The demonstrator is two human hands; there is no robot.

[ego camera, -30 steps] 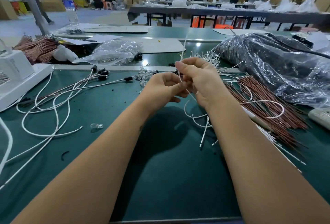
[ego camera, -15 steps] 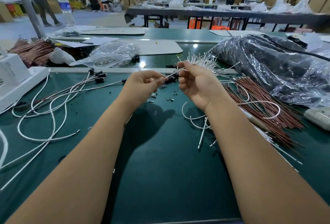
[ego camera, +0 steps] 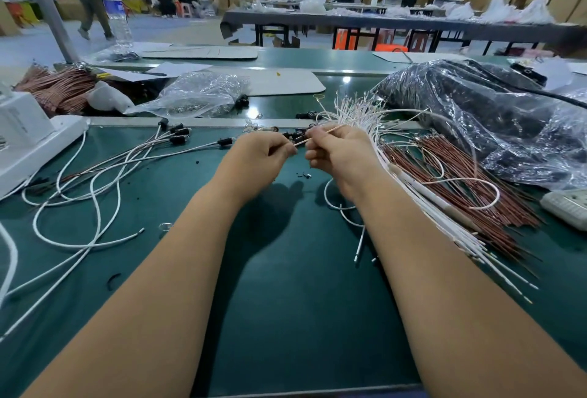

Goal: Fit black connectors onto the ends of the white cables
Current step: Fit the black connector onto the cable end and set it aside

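My left hand (ego camera: 259, 156) and my right hand (ego camera: 338, 151) meet over the green table (ego camera: 286, 286), fingers curled. Between them runs a thin white cable end (ego camera: 313, 137); the right hand pinches it, and the left fingertips close on its tip, where any connector is hidden. Loose black connectors (ego camera: 297, 134) lie just behind the hands. A bundle of bare white cables (ego camera: 359, 111) fans out at the right. Finished white cables with black connectors (ego camera: 178, 137) lie at the left.
Red-brown wires (ego camera: 460, 181) lie at the right beside a black plastic-wrapped heap (ego camera: 476, 118). A clear bag (ego camera: 203, 96) sits behind the connectors. A white device (ego camera: 28, 140) stands at the far left, a water bottle (ego camera: 117, 16) behind it.
Both hands have moved away from me toward the connector pile and drawn apart a little. The white cable now spans the gap between the fingertips.
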